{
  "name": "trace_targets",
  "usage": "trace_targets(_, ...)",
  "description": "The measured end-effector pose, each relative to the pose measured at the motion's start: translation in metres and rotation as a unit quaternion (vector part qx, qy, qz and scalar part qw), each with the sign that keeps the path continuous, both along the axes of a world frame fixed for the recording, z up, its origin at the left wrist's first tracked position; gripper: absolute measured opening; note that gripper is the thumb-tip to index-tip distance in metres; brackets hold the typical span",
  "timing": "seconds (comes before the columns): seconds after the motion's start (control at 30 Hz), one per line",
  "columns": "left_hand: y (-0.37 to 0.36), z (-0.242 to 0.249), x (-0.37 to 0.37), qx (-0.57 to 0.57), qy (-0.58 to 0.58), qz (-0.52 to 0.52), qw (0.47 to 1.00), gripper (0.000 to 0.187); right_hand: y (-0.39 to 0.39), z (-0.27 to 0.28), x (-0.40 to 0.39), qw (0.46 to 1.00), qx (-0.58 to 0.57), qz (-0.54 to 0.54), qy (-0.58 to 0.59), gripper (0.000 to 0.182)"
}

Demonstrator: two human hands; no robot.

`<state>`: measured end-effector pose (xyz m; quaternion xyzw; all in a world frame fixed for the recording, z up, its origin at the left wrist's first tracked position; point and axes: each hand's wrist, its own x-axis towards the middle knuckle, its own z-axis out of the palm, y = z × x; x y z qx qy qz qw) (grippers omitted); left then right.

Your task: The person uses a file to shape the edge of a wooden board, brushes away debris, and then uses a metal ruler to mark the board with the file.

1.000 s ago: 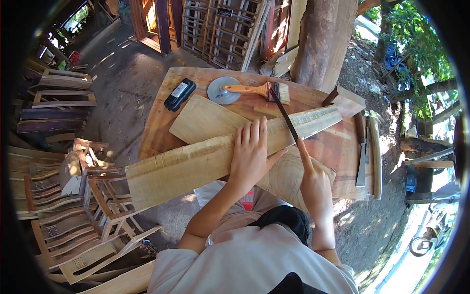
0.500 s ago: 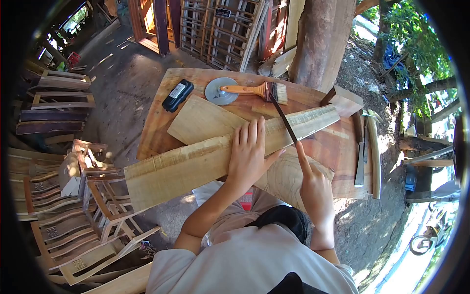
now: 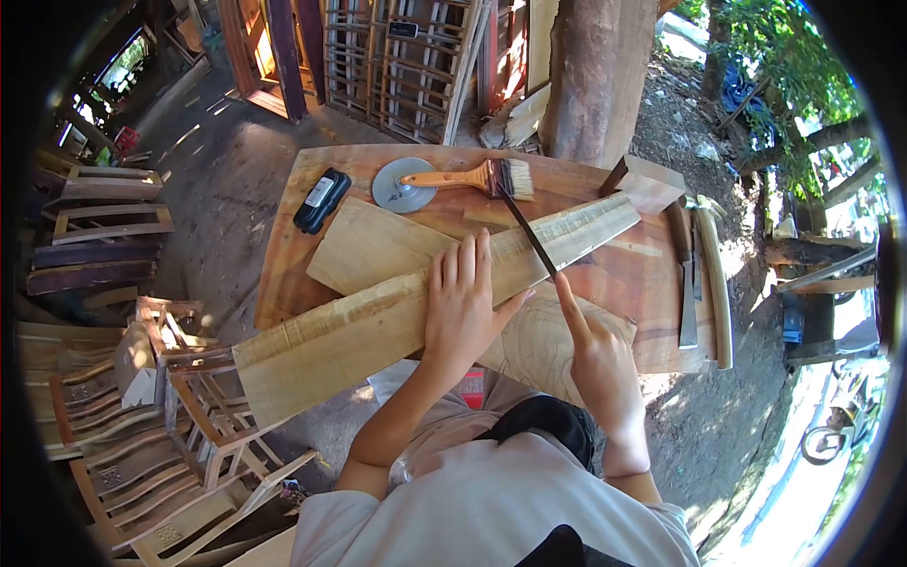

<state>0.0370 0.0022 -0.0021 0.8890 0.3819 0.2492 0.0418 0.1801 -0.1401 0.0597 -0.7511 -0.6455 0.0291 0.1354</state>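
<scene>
A long pale wooden board [image 3: 331,354] lies slantwise over the workbench, its left end sticking out past the bench edge. My left hand [image 3: 460,302] rests flat on the board near its middle, fingers stretched out and thumb apart. In my right hand [image 3: 605,373] is a long, thin, dark file [image 3: 531,231], its handle hidden in my grip. My index finger points along the file, which lies across the board to the right of my left hand. Under the board are a second pale plank [image 3: 373,241] and a piece with curved grain [image 3: 539,345].
On the bench [image 3: 302,180] are a wide paintbrush [image 3: 463,178], a grey disc [image 3: 387,189], a black case [image 3: 322,201], a wood block [image 3: 652,184], a chisel [image 3: 688,302] and a curved wooden strip [image 3: 713,293]. Chair frames [image 3: 203,387] crowd the left. A tree trunk [image 3: 595,85] stands behind.
The whole view has shifted slightly, so the bench and everything on it appear a little further left. Both hands and the file keep nearly the same place on the board.
</scene>
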Motion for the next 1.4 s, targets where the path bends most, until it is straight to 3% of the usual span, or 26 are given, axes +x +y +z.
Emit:
trace_targets(0.1,-0.001,0.000,0.001,0.006,-0.007,0.006,1.000,0.094,0.017,-0.012,0.005,0.999,0.032,0.012,0.002,0.089)
trace_targets(0.43,-0.001,0.002,0.001,0.008,0.001,0.008,1.000,0.092,-0.019,0.015,-0.006,0.997,-0.074,-0.036,0.012,0.090)
trace_targets(0.5,-0.001,0.003,0.001,0.008,0.002,0.002,1.000,0.092,0.001,0.000,-0.001,1.000,-0.008,0.000,0.008,0.090)
trace_targets(0.63,-0.001,0.002,0.001,0.013,-0.004,0.008,1.000,0.092,0.016,-0.010,0.004,1.000,0.017,0.017,0.005,0.091)
trace_targets(0.8,-0.001,0.002,0.000,-0.008,-0.026,0.005,1.000,0.092,-0.028,0.019,-0.007,0.997,-0.067,-0.024,0.025,0.092)
trace_targets(1.17,0.000,0.001,0.000,0.002,-0.030,0.008,1.000,0.091,0.020,-0.008,0.005,0.998,0.045,0.026,0.032,0.092)
trace_targets(1.23,-0.001,0.003,0.000,-0.002,-0.039,-0.003,0.999,0.091,-0.010,0.014,-0.003,0.999,-0.046,-0.009,0.021,0.091)
trace_targets(1.4,-0.001,0.001,0.000,0.003,-0.020,0.002,1.000,0.091,-0.027,0.021,-0.009,0.996,-0.081,-0.039,0.031,0.091)
